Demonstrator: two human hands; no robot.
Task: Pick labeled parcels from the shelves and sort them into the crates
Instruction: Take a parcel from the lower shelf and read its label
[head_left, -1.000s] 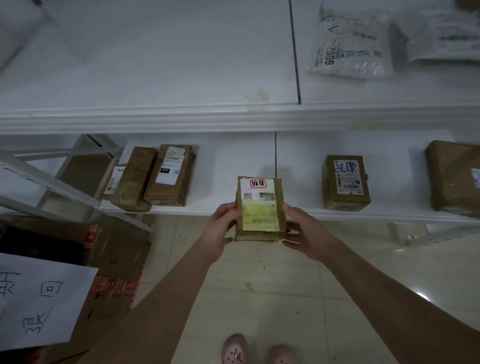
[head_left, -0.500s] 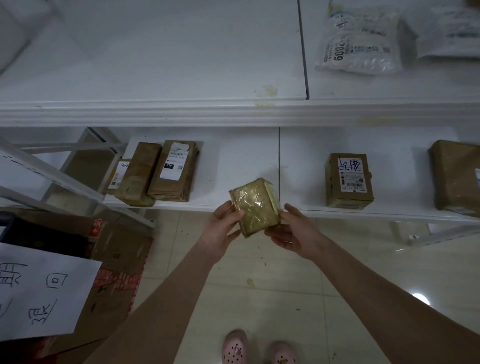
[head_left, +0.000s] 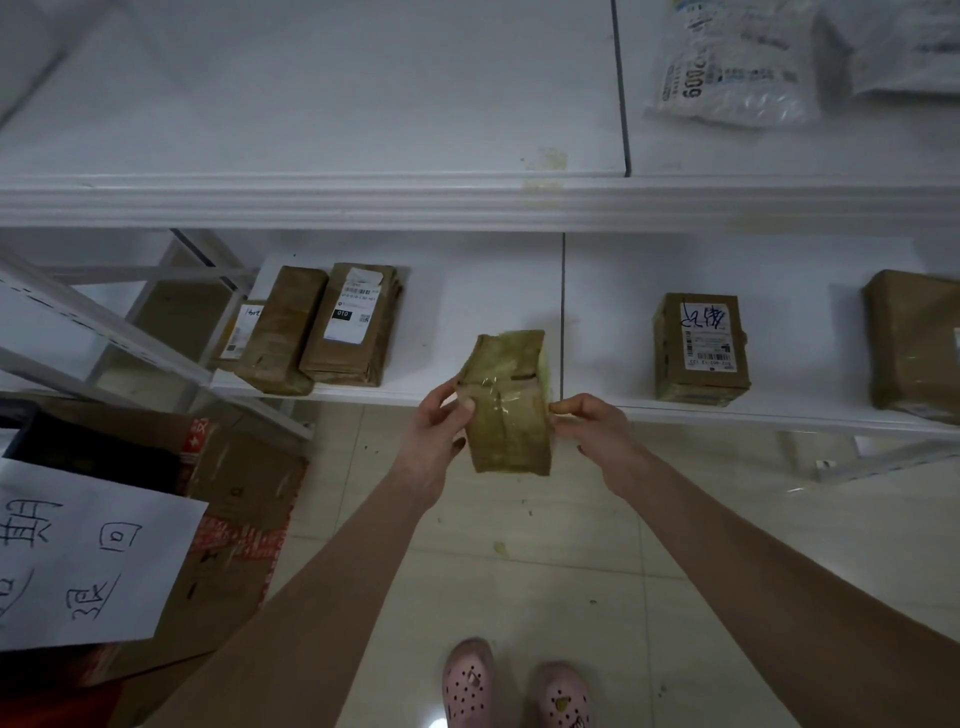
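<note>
The held parcel (head_left: 511, 410), a brown packet wrapped in clear tape, is suspended in the air between both hands, above the tiled floor (head_left: 519, 561) and just in front of the edge of the lower shelf (head_left: 467, 306); its taped brown face points toward the camera. The left hand (head_left: 436, 431) grips the left edge, thumb on the front face and fingers curled behind. The right hand (head_left: 592, 426) pinches the right edge with its fingertips. On the lower shelf, three brown parcels (head_left: 358, 322) lie together at the left, a labeled box (head_left: 701, 353) sits to the right, and a larger brown parcel (head_left: 914, 343) lies at the far right. The upper shelf (head_left: 311, 104) carries white plastic bags (head_left: 727, 62) at its right end. A cardboard box (head_left: 239, 499) stands on the floor at the left, bearing a paper sheet (head_left: 88, 561) with handwritten characters. Pink shoes (head_left: 467, 680) appear at the bottom.
</note>
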